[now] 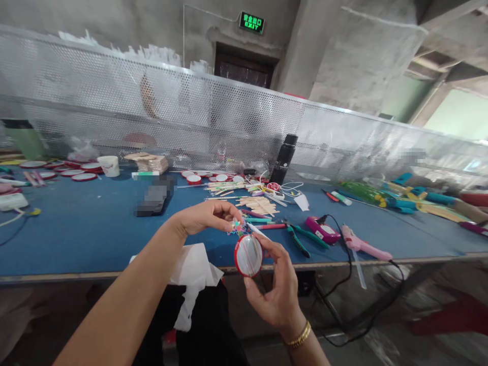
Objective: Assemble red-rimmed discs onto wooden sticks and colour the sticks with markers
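Observation:
My right hand [276,284] grips a small round mirror-like disc [249,255] with a red rim by its edge, between thumb and fingers. Its shiny face is turned toward me, above the front edge of the table. Just beyond it to the left, my left hand [213,216] has thumb and fingertips pinched together at a small cluster of colourful bits [237,226]. Whether a piece is between those fingertips is too small to make out. Behind the hands lie several coloured pens [263,220] and wooden sticks [259,205].
Green-handled pliers [299,239], a purple device [323,231] and a pink glue gun [364,244] with its cord lie on the right. A dark phone-like object [154,195] lies left. Red-rimmed discs [84,177], a paper cup [109,166] and a black bottle [283,160] stand farther back. White tissue [194,269] drapes the edge.

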Tool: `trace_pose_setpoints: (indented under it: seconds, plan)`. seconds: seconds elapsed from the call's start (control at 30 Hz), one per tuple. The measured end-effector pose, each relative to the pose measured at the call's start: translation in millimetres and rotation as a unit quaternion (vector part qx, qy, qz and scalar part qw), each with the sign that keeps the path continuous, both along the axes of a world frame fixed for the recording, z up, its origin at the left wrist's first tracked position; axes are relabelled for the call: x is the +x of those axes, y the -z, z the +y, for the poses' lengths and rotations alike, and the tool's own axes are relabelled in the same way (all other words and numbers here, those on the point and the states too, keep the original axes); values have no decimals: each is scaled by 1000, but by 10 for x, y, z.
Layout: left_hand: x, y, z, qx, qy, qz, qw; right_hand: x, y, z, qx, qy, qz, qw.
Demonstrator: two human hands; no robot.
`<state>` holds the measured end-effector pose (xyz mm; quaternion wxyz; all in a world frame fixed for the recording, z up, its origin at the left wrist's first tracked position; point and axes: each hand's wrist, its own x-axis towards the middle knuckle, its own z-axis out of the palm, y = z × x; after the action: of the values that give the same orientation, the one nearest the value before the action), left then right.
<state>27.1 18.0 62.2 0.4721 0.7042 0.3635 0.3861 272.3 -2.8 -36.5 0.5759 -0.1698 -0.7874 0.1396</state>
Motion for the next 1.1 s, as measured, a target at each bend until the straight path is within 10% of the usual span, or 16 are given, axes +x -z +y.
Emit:
trace_pose_setpoints:
  seconds: [0.47, 0.73, 1.1]
  plan:
    - [16, -20, -19, -43, -8, -60, 997, -85, -42, 44, 12, 58, 46, 997]
    - [12, 33, 103, -39, -230, -105, 967, -383, -45, 291, 78, 159, 31, 984]
    - [73, 3, 93, -20, -327, -64, 943, -466, 2, 322, 72, 163, 31, 984]
